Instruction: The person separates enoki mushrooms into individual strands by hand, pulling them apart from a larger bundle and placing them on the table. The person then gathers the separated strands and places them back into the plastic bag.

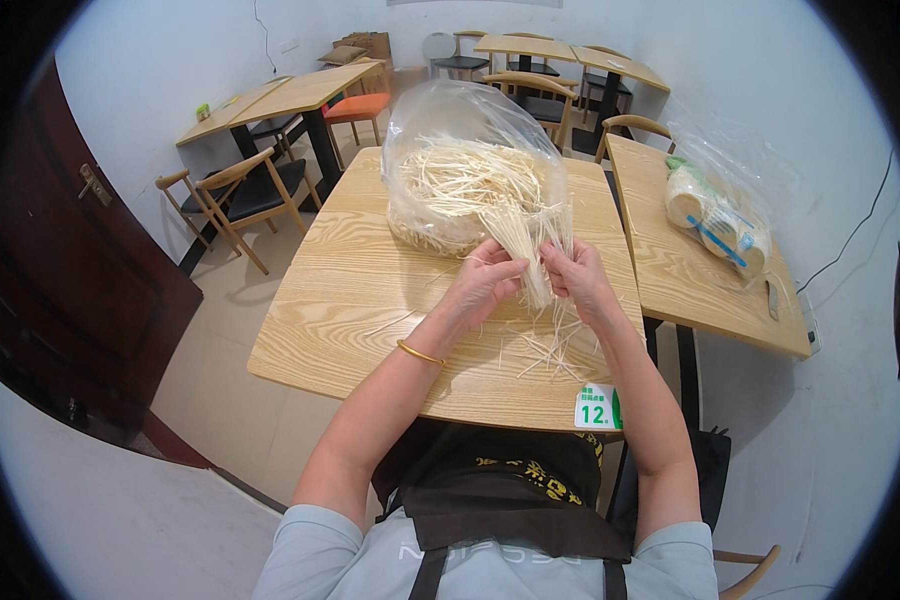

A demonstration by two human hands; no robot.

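A bundle of thin pale strands, perhaps enoki mushrooms or dried noodles (520, 247), is in my left hand (493, 276), its lower ends between thumb and fingers. Close at its right, my right hand (574, 274) pinches a smaller bunch of the same strands (559, 229). Just beyond both hands stands an open clear plastic bag (414, 225), filled with a tangled heap of the strands (469, 176). Loose strands (551, 352) lie scattered on the wooden table (330, 300) below my right hand.
A white and green card (596, 406) lies at the near table edge. On the adjoining table (675, 277) at right are a plastic bag with pale round items (720, 225) and a flat strip-like object (772, 300). Chairs (251, 187) and more tables stand beyond.
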